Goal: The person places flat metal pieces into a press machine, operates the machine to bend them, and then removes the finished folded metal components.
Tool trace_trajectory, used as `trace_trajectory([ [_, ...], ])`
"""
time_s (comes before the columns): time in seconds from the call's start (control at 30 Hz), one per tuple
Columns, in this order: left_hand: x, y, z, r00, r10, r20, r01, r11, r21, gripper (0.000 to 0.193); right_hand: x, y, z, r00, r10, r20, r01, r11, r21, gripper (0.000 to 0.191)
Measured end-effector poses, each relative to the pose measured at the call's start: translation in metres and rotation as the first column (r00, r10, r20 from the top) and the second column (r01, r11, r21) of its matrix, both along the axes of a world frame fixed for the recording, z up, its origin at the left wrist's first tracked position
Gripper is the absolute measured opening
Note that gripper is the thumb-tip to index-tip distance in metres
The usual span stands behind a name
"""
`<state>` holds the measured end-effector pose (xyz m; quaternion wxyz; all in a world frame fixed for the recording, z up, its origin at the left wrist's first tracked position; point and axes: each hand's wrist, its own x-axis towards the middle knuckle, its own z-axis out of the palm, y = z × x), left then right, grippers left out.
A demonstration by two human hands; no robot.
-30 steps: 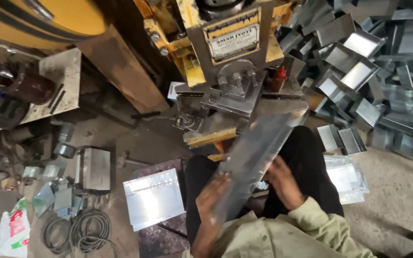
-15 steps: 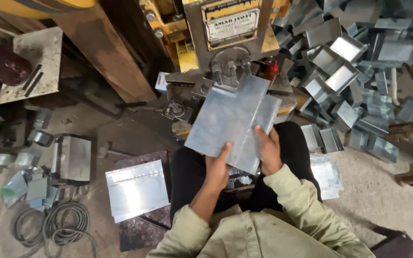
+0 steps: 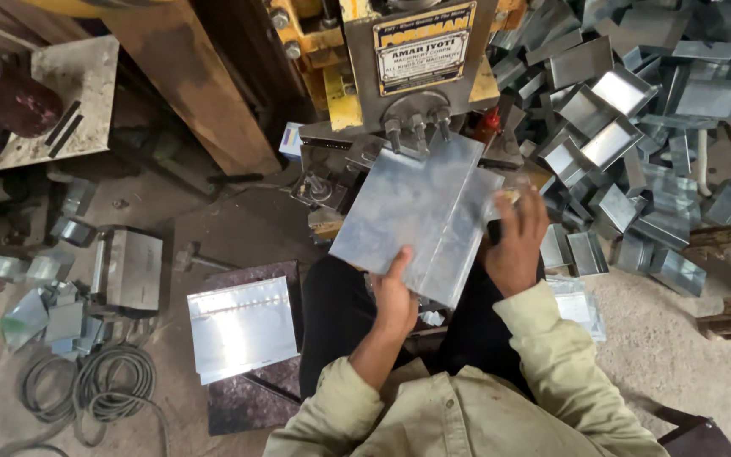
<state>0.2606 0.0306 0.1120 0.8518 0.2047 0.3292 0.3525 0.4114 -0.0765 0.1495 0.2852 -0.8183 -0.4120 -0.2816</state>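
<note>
I hold the metal sheet (image 3: pixel 420 216) with both hands: left hand (image 3: pixel 395 296) gripping its near edge, right hand (image 3: pixel 513 241) closed on its right edge. Its far edge sits at the press (image 3: pixel 416 93). Step judged: feeding; next calls for squaring it under the die.

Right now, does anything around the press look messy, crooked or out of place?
Yes. The bent metal pieces lie in a jumbled heap right of the press, tipped every way. The left hand and right hand hold the metal sheet slanted, not square, to the press.
</note>
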Motion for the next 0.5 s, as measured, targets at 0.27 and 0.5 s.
trace_trajectory([
  [0.27,-0.112,-0.02,0.097,0.588,-0.729,0.35,0.484,0.664,0.571,0.075,-0.053,-0.051,-0.019,0.858,0.419,-0.298,-0.318,0.888,0.333,0.044],
  [0.5,-0.103,0.012,0.11,0.707,-0.699,-0.107,0.49,0.374,0.788,0.066,-0.094,-0.041,-0.057,0.215,0.559,-0.801,0.172,0.786,0.594,0.037],
])
